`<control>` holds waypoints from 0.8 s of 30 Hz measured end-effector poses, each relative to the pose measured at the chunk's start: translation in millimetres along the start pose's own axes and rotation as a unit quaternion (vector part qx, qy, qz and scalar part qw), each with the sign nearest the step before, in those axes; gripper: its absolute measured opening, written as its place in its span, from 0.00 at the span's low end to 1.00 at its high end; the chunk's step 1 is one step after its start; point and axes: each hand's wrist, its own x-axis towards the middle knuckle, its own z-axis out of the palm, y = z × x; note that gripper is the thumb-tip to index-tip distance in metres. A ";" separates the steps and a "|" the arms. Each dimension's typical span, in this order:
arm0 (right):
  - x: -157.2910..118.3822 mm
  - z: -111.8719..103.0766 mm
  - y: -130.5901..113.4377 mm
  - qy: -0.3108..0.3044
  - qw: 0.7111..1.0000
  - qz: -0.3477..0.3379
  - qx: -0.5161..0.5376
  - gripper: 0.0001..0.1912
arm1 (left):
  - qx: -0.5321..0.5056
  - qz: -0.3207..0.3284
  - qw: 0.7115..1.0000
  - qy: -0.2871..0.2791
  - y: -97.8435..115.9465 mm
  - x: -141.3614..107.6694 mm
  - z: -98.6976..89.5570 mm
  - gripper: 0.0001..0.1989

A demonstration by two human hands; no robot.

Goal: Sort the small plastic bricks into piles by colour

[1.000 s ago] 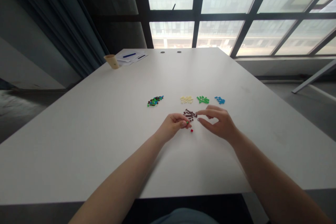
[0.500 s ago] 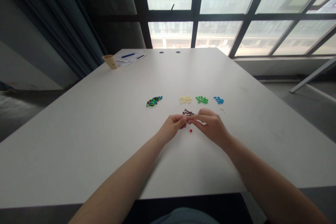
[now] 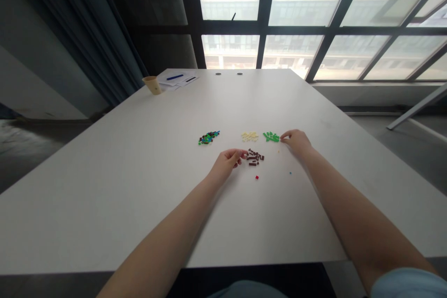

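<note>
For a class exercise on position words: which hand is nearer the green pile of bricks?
Right hand, at the right end of the green pile, fingertips at its edge; the left hand is farther, below and left of it, beside the dark brown pile.

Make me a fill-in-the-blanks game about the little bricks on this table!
The right hand is nearest the ____ bricks. The left hand is beside the dark brown bricks, and the lone brick just below them is ____. The mixed pile lies to the ____ of the cream bricks.

Missing words: green, red, left.
</note>
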 end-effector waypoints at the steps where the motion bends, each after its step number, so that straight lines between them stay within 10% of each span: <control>1: 0.2 0.5 0.5 -0.001 1.000 -0.001 0.006 0.10 | 0.001 0.000 1.000 -0.001 -0.2 -0.1 0.0 0.24; 8: 1.6 -5.1 9.1 0.024 0.999 0.012 0.022 0.13 | -0.010 0.004 1.000 0.013 4.5 -0.9 -2.3 0.24; 15: -0.3 -1.1 11.8 -0.002 1.000 0.004 -0.016 0.11 | 0.046 0.051 0.984 0.165 10.6 17.0 -37.8 0.17; 19: -8.9 -7.4 0.4 0.008 1.000 -0.007 -0.027 0.12 | 0.249 0.129 0.915 0.290 8.1 25.3 -71.7 0.11; 24: -48.2 -24.5 -33.7 0.004 0.999 -0.048 -0.018 0.14 | 0.485 0.114 0.818 0.288 0.8 26.9 -85.6 0.13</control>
